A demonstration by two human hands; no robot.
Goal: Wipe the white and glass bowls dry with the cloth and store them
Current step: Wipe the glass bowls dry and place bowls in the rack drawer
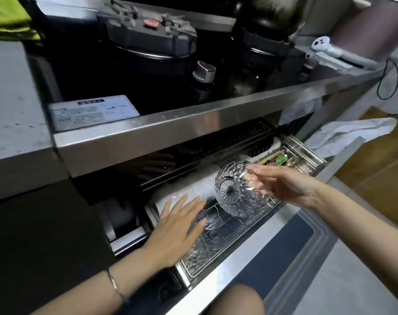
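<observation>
A cut-glass bowl (pixel 236 192) is tipped on its side above the wire rack (pixel 234 228) of a pulled-out drawer, its base towards me. My right hand (pixel 284 186) holds it by the rim, with fingers showing through the glass. Flat and with straight, spread fingers, my left hand (pixel 177 226) hovers over or touches a second glass bowl (pixel 202 244) lying in the rack's front left. White bowls (pixel 193 190) lie in the rack behind both hands. A white cloth (pixel 345 135) is draped at the drawer's right end.
A utensil compartment (pixel 284 159) with chopsticks fills the drawer's right part. Above is a steel-edged gas hob (pixel 148 48) with a knob (pixel 204 71). The drawer's front panel (pixel 273 246) stands between me and the rack. My knee (pixel 234 301) is below.
</observation>
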